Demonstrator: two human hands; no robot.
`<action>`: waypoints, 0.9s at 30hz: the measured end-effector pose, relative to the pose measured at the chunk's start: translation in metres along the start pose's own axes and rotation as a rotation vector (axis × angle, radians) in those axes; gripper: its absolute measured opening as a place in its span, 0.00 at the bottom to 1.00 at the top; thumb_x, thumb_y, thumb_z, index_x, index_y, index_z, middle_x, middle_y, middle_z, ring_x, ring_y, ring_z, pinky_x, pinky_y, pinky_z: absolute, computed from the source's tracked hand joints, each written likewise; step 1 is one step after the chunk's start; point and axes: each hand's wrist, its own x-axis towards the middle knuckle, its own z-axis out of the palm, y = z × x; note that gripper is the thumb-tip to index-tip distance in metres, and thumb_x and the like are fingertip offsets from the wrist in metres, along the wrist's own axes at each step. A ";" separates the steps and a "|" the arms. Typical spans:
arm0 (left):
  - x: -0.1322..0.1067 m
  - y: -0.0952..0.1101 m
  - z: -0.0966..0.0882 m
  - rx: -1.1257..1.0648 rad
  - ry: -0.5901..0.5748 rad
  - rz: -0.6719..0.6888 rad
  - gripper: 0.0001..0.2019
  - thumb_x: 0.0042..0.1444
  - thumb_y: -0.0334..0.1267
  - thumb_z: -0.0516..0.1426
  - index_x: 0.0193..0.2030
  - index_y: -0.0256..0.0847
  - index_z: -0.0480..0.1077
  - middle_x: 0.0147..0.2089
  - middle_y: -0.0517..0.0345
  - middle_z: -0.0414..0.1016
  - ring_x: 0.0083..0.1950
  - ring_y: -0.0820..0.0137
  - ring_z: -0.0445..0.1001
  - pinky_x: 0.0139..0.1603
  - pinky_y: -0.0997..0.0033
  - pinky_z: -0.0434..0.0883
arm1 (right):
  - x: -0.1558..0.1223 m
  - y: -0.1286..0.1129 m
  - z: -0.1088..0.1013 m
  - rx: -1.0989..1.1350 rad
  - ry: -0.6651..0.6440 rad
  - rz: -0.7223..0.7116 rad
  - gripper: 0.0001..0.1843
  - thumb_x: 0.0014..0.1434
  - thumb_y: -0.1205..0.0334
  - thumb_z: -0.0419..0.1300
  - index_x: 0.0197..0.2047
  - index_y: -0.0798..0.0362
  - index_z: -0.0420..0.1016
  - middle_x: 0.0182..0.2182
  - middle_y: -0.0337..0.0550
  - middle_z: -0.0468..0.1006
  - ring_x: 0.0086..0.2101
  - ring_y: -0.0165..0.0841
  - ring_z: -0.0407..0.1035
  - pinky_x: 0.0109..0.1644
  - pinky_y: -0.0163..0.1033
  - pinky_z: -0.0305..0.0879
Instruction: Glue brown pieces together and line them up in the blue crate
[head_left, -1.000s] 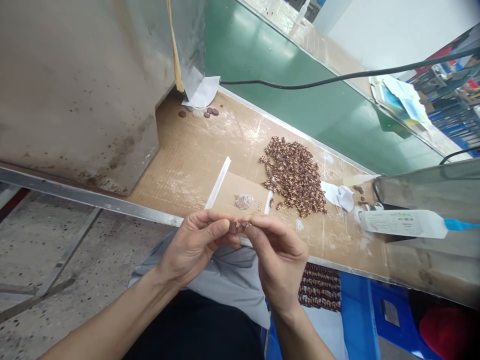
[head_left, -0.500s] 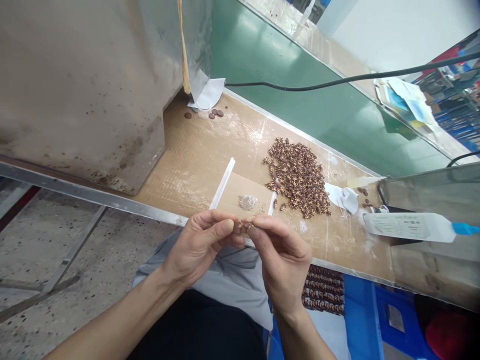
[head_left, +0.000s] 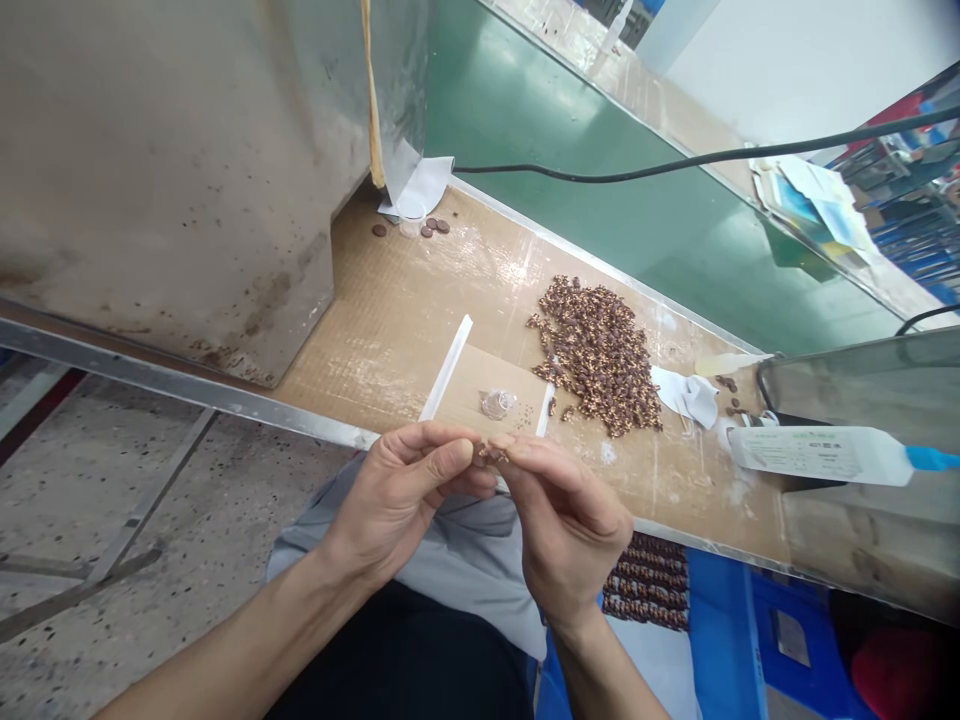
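Note:
Both my hands meet above the bench's front edge, fingertips pinched around one small brown-and-copper part. My left hand grips its left side between thumb and forefinger. On the other side my right hand pinches it, fingers curled. The fingers cover much of the part. Just beyond them, a small clear plastic dish sits on a cardboard patch, with tiny specks to its right. A heap of similar brown-and-copper parts lies behind and to the right.
A white squeeze bottle with a blue tip lies at right, beside crumpled white paper. A metal housing blocks the left. Brown discs lie at the back left. Rows of parts lie below the edge near a blue bin.
My right hand has shifted slightly right and down, its fingertips turning a little at the small part. The left hand stays almost in place.

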 end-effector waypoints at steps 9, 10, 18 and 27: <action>-0.001 0.010 0.008 0.074 0.044 -0.019 0.10 0.55 0.39 0.80 0.39 0.39 0.90 0.36 0.52 0.91 0.33 0.69 0.89 0.39 0.78 0.86 | 0.003 0.000 -0.006 -0.048 -0.024 -0.050 0.18 0.69 0.75 0.73 0.53 0.40 0.90 0.47 0.39 0.92 0.47 0.42 0.89 0.55 0.50 0.89; -0.002 0.011 0.009 0.084 0.049 -0.021 0.10 0.55 0.40 0.81 0.38 0.38 0.90 0.36 0.52 0.91 0.33 0.69 0.89 0.39 0.78 0.86 | 0.004 0.000 -0.006 -0.059 -0.027 -0.060 0.17 0.69 0.74 0.73 0.53 0.40 0.90 0.47 0.39 0.92 0.47 0.42 0.89 0.55 0.51 0.90; -0.003 0.013 0.011 0.126 0.075 -0.029 0.11 0.54 0.40 0.81 0.37 0.38 0.90 0.34 0.51 0.91 0.33 0.68 0.89 0.39 0.77 0.86 | 0.005 -0.002 -0.007 -0.100 -0.031 -0.141 0.21 0.69 0.76 0.72 0.56 0.39 0.90 0.49 0.38 0.92 0.48 0.42 0.89 0.56 0.51 0.90; -0.001 0.004 0.012 0.126 0.106 -0.032 0.12 0.52 0.41 0.82 0.37 0.39 0.89 0.35 0.52 0.91 0.33 0.68 0.88 0.40 0.76 0.86 | 0.003 0.002 -0.013 -0.107 -0.044 -0.153 0.24 0.69 0.79 0.71 0.57 0.39 0.89 0.50 0.38 0.92 0.49 0.41 0.88 0.58 0.51 0.89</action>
